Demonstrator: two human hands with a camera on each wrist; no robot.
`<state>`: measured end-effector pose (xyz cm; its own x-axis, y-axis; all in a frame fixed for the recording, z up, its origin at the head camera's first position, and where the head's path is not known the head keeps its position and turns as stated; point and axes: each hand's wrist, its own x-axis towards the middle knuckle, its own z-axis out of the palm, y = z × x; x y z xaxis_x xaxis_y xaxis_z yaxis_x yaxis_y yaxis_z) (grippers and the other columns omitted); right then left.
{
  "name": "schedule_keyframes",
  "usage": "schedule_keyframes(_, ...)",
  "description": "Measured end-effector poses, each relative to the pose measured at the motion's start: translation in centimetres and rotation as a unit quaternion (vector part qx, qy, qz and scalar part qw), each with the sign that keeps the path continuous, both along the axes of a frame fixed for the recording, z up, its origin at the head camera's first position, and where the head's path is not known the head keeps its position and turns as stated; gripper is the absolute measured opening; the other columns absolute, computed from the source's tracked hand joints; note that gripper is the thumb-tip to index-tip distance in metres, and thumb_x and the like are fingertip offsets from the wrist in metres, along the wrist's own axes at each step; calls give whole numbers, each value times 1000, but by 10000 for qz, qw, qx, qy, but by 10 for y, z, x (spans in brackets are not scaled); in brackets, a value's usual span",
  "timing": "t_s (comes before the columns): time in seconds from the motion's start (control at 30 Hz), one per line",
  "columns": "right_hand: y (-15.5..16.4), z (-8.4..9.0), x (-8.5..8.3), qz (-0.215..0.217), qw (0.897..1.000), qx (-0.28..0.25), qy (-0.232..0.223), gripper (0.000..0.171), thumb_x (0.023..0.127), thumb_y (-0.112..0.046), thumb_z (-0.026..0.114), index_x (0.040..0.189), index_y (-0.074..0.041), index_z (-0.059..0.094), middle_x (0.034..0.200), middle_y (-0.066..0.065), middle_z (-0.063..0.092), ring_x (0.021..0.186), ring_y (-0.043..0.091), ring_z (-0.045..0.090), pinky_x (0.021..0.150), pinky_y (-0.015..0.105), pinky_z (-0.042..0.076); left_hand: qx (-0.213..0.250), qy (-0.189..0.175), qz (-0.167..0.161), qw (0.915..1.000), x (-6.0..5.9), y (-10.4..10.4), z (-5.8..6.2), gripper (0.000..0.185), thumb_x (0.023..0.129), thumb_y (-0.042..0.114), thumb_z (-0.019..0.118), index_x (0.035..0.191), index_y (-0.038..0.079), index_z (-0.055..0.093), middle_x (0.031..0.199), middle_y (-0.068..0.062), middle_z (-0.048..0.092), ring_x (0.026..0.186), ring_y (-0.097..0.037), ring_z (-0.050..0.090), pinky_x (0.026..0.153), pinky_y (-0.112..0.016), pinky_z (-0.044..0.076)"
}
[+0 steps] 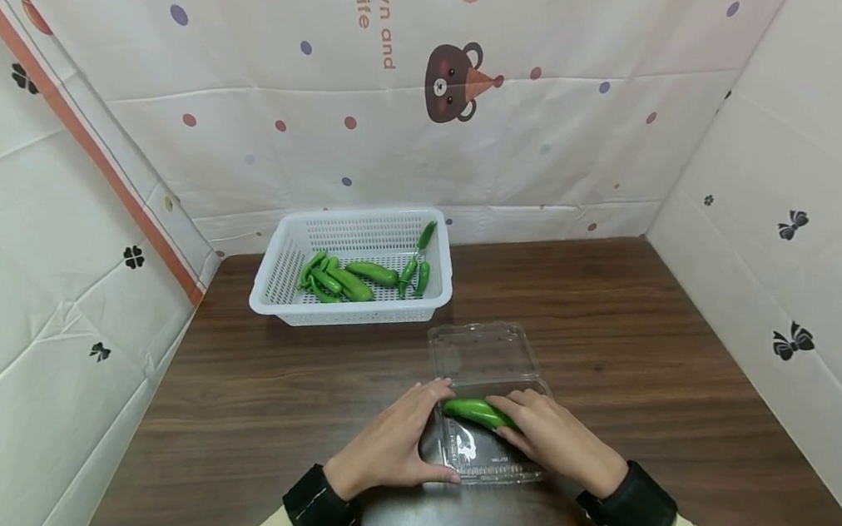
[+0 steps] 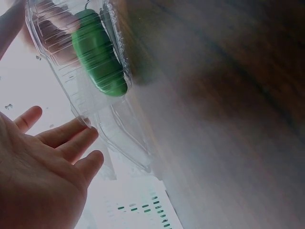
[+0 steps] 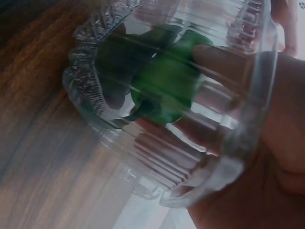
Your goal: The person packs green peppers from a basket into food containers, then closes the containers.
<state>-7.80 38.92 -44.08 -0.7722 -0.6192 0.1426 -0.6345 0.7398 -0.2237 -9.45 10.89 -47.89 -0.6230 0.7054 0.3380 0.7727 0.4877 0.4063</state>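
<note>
A clear plastic clamshell box (image 1: pixel 489 467) lies on the table in front of me, its lid (image 1: pixel 484 354) folded back away from me. Inside it is a long green pepper (image 1: pixel 474 411), lying crosswise. My right hand (image 1: pixel 556 438) reaches over the box's right side and grips the pepper's right end between thumb and fingers. At the left side of the box, my left hand (image 1: pixel 391 448) is spread, thumb near the front corner. The left wrist view shows its fingertips (image 2: pixel 86 123) at the box's edge. Through the clear wall, the right wrist view shows the pepper's stem end (image 3: pixel 162 90).
A white perforated basket (image 1: pixel 285 308) stands at the back left, holding several green peppers (image 1: pixel 351 284) of different sizes. Behind it rises a printed cloth wall (image 1: pixel 400 161), with more cloth on both sides. The brown wooden table (image 1: pixel 651 383) extends to the right.
</note>
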Motion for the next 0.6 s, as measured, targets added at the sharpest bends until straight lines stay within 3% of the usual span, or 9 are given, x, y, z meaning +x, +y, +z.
schedule_keyframes(0.6, 1, 2, 0, -17, 9999, -19, -134, 42, 96, -15, 74, 134, 0, 64, 107, 6, 66, 92, 19, 65, 76, 37, 58, 103, 33, -75, 9999, 1, 1, 1, 103, 77, 68, 79, 150, 7, 39, 159, -18, 41, 149, -27, 37, 120, -52, 32)
